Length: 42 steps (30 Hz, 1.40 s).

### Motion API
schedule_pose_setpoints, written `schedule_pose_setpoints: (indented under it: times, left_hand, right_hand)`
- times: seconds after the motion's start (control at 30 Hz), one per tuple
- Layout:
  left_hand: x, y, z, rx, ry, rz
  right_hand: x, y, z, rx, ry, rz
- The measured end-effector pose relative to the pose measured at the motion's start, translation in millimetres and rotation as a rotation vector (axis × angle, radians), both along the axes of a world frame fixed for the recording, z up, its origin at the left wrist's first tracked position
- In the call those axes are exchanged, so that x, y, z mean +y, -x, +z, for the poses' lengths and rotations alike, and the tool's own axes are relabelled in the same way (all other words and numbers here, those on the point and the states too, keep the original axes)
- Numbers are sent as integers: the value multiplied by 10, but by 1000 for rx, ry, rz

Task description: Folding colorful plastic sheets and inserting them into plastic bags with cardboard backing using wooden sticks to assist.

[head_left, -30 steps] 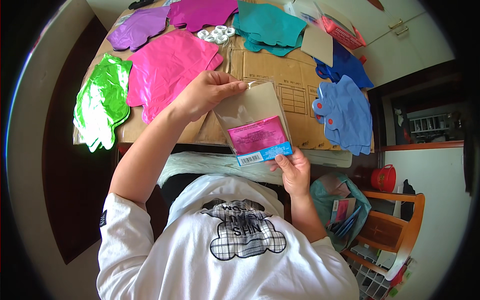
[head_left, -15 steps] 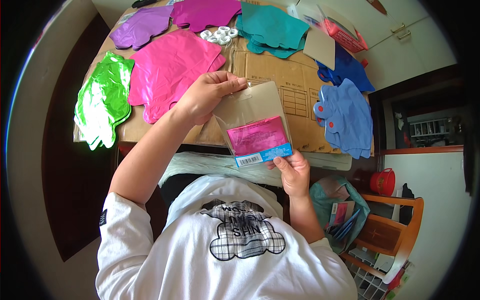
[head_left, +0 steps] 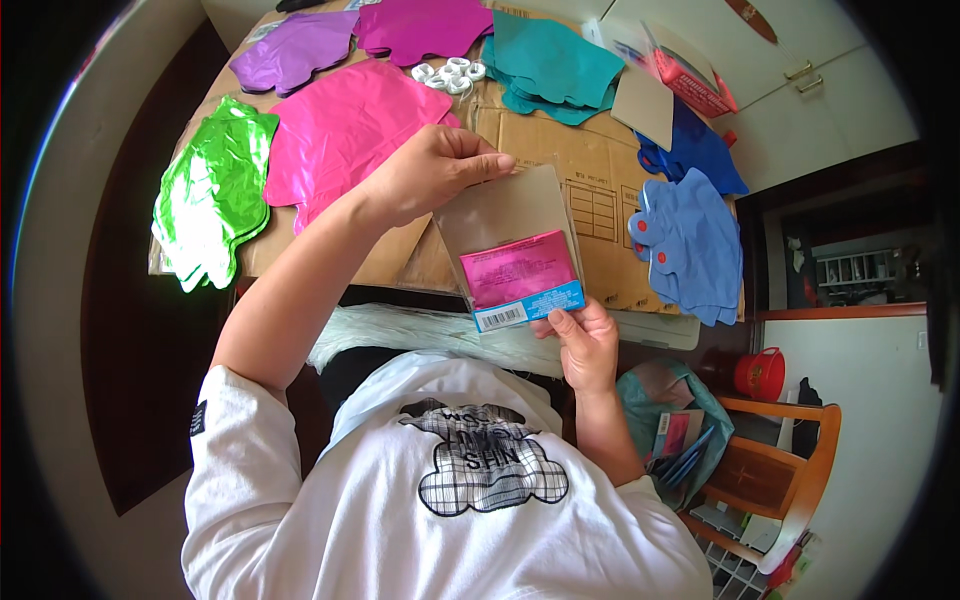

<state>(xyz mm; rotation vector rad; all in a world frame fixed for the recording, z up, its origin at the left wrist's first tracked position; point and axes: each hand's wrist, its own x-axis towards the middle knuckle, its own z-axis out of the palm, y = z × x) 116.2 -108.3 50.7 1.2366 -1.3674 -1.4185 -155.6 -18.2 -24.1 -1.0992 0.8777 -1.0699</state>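
Note:
Over the near edge of the table I hold a clear plastic packet between my hands, tilted slightly. Inside it are a beige backing card and a folded pink foil piece, with a blue barcode label across the bottom. My left hand is closed at the packet's top edge, thumb and fingers pinched together. My right hand grips the lower right corner, thumb on the front. Beyond my left hand lies a stack of flat pink foil shapes, resembling deflated balloons.
Green, purple, magenta, teal and light blue flat stacks ring the cardboard-covered table. White ribbon rolls sit among them. At right, a teal bag of packets stands by a wooden chair.
My left hand has shifted slightly right along the packet's top edge, covering the clear patch seen there before. The right hand keeps its grip on the lower corner.

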Motion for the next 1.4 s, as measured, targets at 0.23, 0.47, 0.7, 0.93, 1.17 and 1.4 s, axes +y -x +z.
schedule_pose_setpoints:
  times: [0.23, 0.47, 0.7, 0.93, 1.17, 1.4]
  left_hand:
    - [41, -47, -121, 345, -160, -59]
    - [80, -41, -303, 462, -79, 81]
    - [566, 354, -339, 893, -360, 121]
    - [1075, 605, -500, 510, -163, 139]
    - [1173, 496, -381, 313, -135, 37]
    - [1353, 524, -565, 363, -169, 117]
  right_hand:
    - [-16, -2, -23, -85, -76, -48]
    - [21, -73, 23, -185, -133, 23]
    - [30, -166, -31, -296, -161, -43]
    - [10, -163, -47, -256, -218, 5]
    - [88, 35, 86, -153, -334, 85]
    - [255, 12, 12, -134, -391, 21]
